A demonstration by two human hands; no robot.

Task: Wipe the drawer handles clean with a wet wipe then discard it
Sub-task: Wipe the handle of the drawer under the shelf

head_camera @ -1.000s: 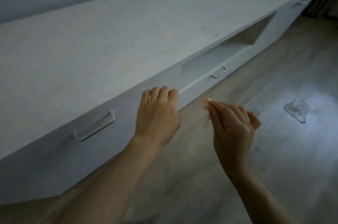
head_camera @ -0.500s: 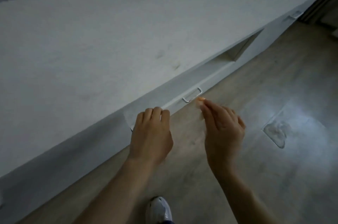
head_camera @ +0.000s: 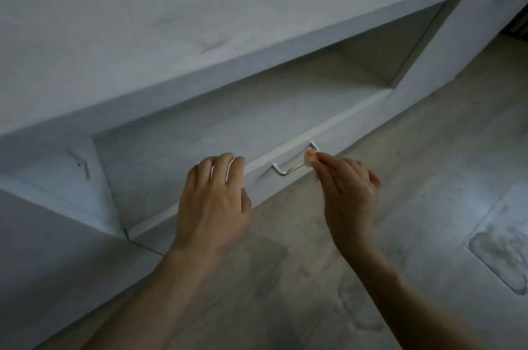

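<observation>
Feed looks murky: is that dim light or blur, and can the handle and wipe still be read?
Head view: dim, bluish light, mostly; right hand slightly motion-blurred; drawer handle sharp enough; wipe a small pale wad pinched at the handle's right end; pale glare on the floor at right.

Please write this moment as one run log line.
left hand: rests on drawer front | right hand: pinches wipe at handle | discard: not yet done
</observation>
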